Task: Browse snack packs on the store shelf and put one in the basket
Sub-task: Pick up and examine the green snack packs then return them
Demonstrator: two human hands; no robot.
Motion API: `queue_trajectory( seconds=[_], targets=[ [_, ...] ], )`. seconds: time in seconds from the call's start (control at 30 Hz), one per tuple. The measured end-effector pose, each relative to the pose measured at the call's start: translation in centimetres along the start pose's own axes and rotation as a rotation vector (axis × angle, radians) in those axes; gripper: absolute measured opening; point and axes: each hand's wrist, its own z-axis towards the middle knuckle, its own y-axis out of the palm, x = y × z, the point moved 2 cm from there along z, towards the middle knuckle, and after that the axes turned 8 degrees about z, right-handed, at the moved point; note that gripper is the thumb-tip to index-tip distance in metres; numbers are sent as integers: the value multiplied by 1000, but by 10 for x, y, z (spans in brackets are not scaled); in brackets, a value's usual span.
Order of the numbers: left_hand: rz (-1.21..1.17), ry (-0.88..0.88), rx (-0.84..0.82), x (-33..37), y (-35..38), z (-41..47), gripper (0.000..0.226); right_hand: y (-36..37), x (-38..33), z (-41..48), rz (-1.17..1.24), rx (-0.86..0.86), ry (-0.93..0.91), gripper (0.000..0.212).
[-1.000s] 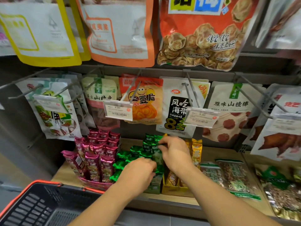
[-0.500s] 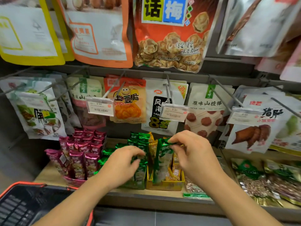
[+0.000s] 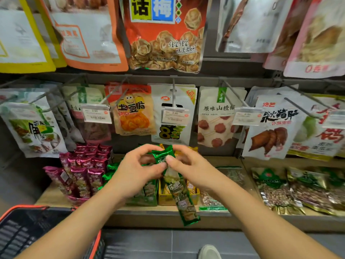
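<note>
A long green snack pack (image 3: 179,195) hangs in front of the shelf, held by its crinkled top end. My right hand (image 3: 188,165) pinches that top end between thumb and fingers. My left hand (image 3: 136,171) pinches the same end from the left side. Behind my hands stands a green box (image 3: 147,199) with more packs of the same kind on the wooden shelf (image 3: 50,199). The black basket with an orange rim (image 3: 35,230) sits at the bottom left, below my left forearm.
Pink snack packs (image 3: 82,174) stand left of the green box and a yellow box (image 3: 166,199) stands right of it. Flat nut bags (image 3: 291,191) lie on the shelf at right. Hanging bags on metal hooks with price tags (image 3: 174,116) fill the wall above.
My right hand has lifted the green pack out of the box and toward me. My left hand has risen from the box to pinch the pack's top end. The view shifted right.
</note>
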Motion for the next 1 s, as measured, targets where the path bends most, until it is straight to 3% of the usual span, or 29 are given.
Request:
queue_trajectory(
  seconds=[0.1, 0.33, 0.4, 0.53, 0.67, 0.83, 0.9, 1.0],
  targets=[
    [-205, -92, -75, 6, -7, -3, 24, 9, 2, -2, -4, -90, -56, 30],
    [-238, -222, -63, 11, -38, -8, 30, 22, -9, -3, -45, -137, -102, 37],
    [-295, -276, -20, 5, -42, -15, 25, 26, -12, -5, -91, -211, -65, 47],
    [-337, -305, 3, 3, -49, -21, 7, 26, -19, -4, -91, -332, -23, 35],
    [-309, -276, 27, 7, -55, -21, 9, 21, -29, -5, -86, -415, -27, 34],
    [57, -89, 113, 9, -60, -21, 22, 20, -35, 1, -238, -336, -112, 34],
    [115, 30, 75, 13, -63, -24, 22, 20, -38, 2, -291, -346, -143, 31],
    [302, 166, -40, 19, -66, -29, 40, 22, -41, 2, -399, -408, -153, 28]
  ],
)
